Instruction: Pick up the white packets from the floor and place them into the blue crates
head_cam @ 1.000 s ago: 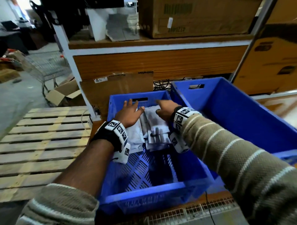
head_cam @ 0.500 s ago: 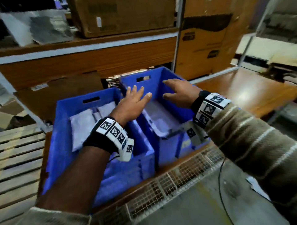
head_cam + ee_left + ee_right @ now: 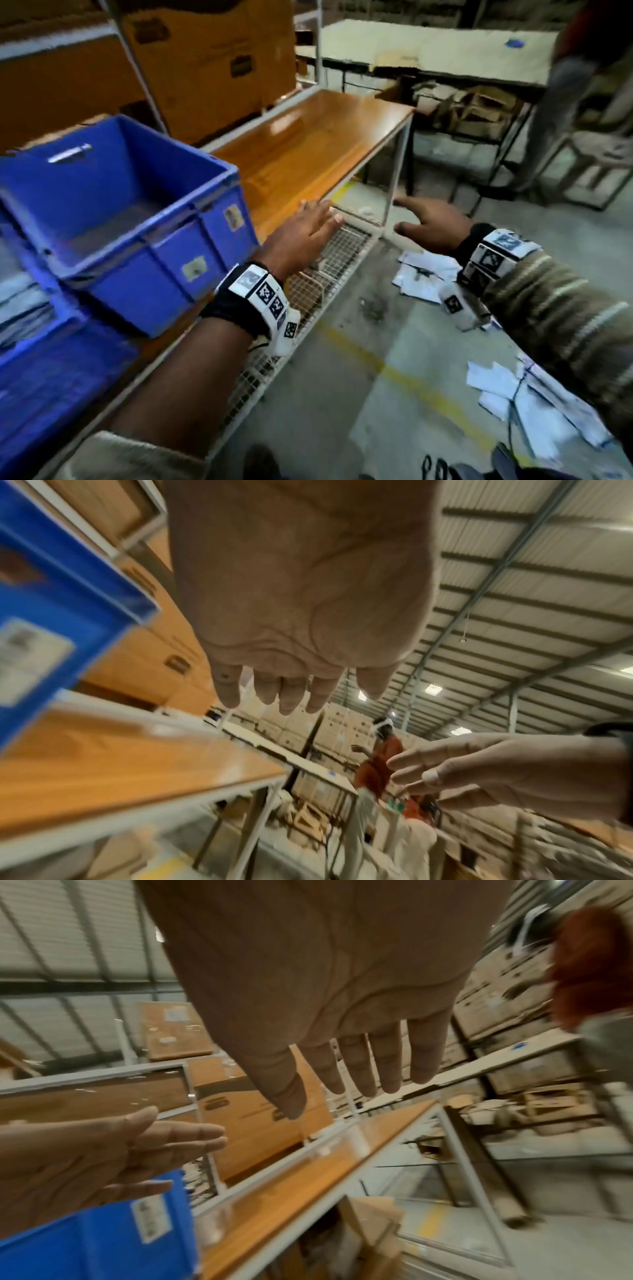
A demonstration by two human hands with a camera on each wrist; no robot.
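In the head view two blue crates stand on the wooden shelf at the left: a near one (image 3: 51, 370) holding white packets (image 3: 20, 308) and a far one (image 3: 120, 205). More white packets lie on the floor at right, one heap (image 3: 421, 277) under my right wrist and another (image 3: 534, 404) nearer me. My left hand (image 3: 308, 229) hovers empty past the far crate, fingers straight (image 3: 294, 693). My right hand (image 3: 428, 222) hangs empty over the floor with its fingers spread (image 3: 359, 1069).
The wooden shelf (image 3: 308, 147) has a white metal frame and wire mesh (image 3: 308, 287) below its edge. Cardboard boxes (image 3: 205, 58) fill the rack behind. A second table (image 3: 428, 51) with boxes under it stands farther back. A person in red (image 3: 380, 753) stands beyond it.
Both hands left the near crate, where they had laid packets, and swung right, empty. My view turned right from the crates to the shelf end and the floor.
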